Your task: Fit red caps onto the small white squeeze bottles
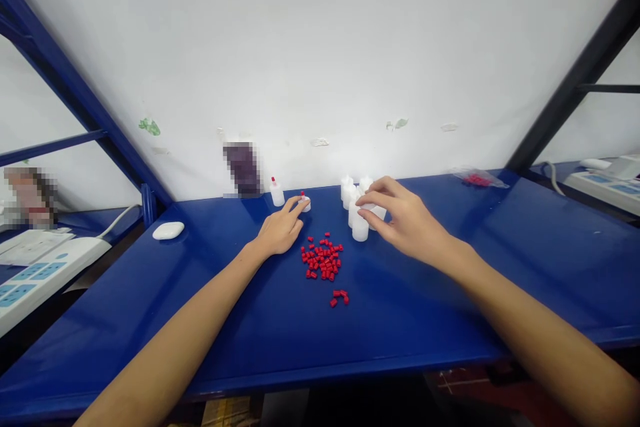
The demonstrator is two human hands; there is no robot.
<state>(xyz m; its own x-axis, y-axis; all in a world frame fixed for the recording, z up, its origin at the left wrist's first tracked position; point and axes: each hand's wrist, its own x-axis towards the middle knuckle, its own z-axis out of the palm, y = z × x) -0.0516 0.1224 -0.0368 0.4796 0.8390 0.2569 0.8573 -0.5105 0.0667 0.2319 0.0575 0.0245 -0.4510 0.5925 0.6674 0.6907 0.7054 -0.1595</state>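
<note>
My left hand (283, 227) is closed around a small white bottle with a red cap (307, 205), which stands on the blue table; the fingers hide part of it. Left of it and farther back is another white bottle with a red cap (277, 195), upright and untouched. My right hand (400, 213) has its thumb and fingers curled at the top of a white bottle (360, 228), at the front of a cluster of several white bottles (347, 191). A scattered pile of small red caps (323, 260) lies between my forearms, with several more red caps (340, 297) nearer me.
A white rounded case (169, 231) lies at the table's left. By the wall at the back right is a clear bag of red caps (477, 179). Power strips (50, 273) sit beyond the left frame post. A white wall (320, 67) rises behind the blue table (425, 320).
</note>
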